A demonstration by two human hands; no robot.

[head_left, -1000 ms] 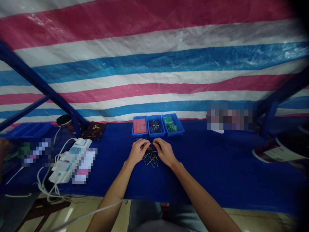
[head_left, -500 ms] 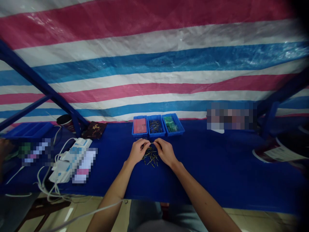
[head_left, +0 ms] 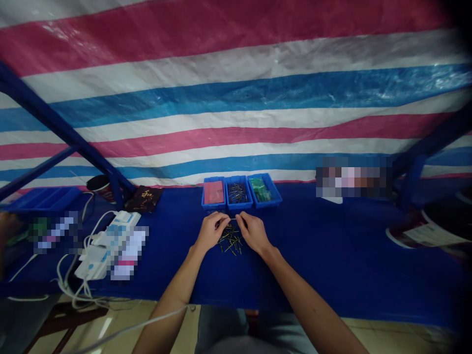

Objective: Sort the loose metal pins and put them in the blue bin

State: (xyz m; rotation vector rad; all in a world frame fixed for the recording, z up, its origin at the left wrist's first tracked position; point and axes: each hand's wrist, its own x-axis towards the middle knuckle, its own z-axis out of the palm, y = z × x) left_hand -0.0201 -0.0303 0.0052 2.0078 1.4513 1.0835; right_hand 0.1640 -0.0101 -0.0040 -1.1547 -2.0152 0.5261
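Note:
A thin, light-coloured rod spans the small gap between my hands, too small to identify exactly. My left hand pinches its left end between thumb and fingertips. The other end is in the closed fingertips of my right hand. Just below lies a loose pile of thin dark and yellowish rods on the blue tabletop. Beyond my hands stands a blue bin of similar dark rods.
Beside that bin sit a blue bin with a pink stack and one with green packets. Leftward lie a white power strip with cables and a dark packet. Another person's hand shows at far left.
My right fingertips have shifted slightly to the right, so the gap between the hands is a little wider and more of the thin rod shows. The pile and bins look the same.

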